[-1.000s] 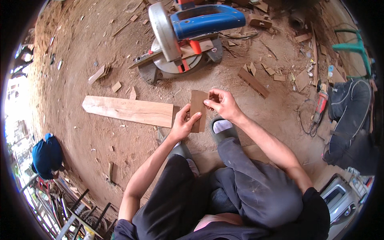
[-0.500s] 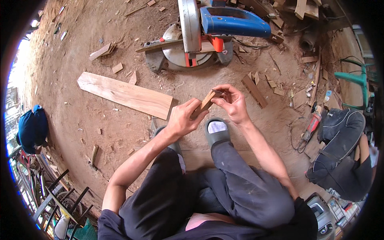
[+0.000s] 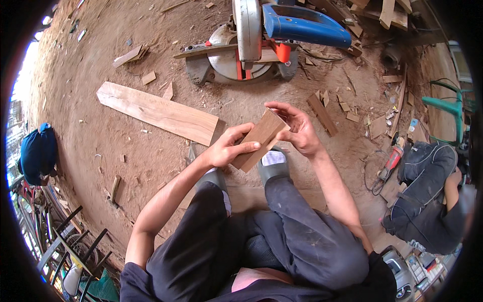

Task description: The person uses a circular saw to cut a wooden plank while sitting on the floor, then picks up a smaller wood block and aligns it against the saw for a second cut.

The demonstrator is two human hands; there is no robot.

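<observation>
A short brown wooden block [image 3: 257, 138] is held above my feet, its broad grained face turned up. A lighter strip runs along its right side; whether this is a second piece I cannot tell. My left hand [image 3: 227, 149] grips the block's lower left, thumb lying across the face. At the upper right end my right hand [image 3: 301, 132] holds it between thumb and fingers, some fingertips hidden behind the wood. Left of the block, a long pale plank [image 3: 158, 113] with a pointed far end lies on the dirt floor.
A mitre saw [image 3: 241, 55] with a blue handle stands ahead on the floor. Wood offcuts [image 3: 322, 115] lie around. To the right are a red angle grinder [image 3: 392, 160] with a cord, a green chair [image 3: 445, 104] and a seated person [image 3: 427, 186].
The block has been turned, so its broad face now shows instead of its narrow edge. My right hand has opened wider around its end.
</observation>
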